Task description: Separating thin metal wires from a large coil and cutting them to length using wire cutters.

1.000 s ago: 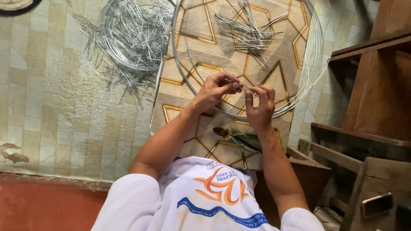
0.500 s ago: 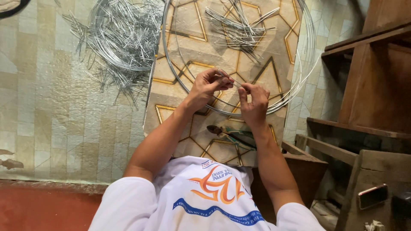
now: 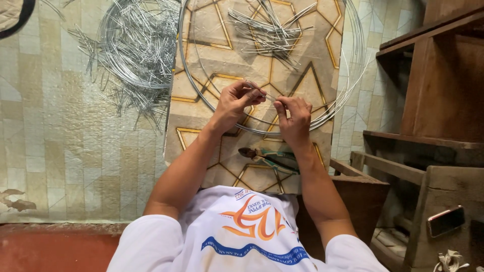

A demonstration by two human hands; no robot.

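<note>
- head view: the left hand (image 3: 236, 100) is pinched shut on one end of a short wire piece (image 3: 262, 92), thumb and fingers closed around it.
- head view: the right hand (image 3: 294, 117) is also closed in a pinch, gripping the other end of the same wire piece; the two hands sit just beside each other, with the wire bridging the gap between them.
- head view: the wire piece is held just above the tabletop (image 3: 212, 151), a board with a beige surface and gold star-shaped lines.
- head view: both hands are over the near arc of a large wire hoop (image 3: 187, 80), made of several thin rings lying on the tabletop and overhanging its right edge. whether the wire piece touches the hoop cannot be told.
- head view: a loose pile of cut wires (image 3: 272, 32) lies inside the hoop at the far part of the tabletop, well apart from the hands.
- head view: pliers (image 3: 267, 157) with green handles lie on the tabletop near the body, just below the right wrist.
- head view: a wire coil (image 3: 133, 45) with scattered cut lengths lies on the tiled floor (image 3: 60, 141) left of the tabletop.
- head view: wooden shelving (image 3: 433, 90) stands to the right; a phone (image 3: 445, 220) rests on a lower ledge.
</note>
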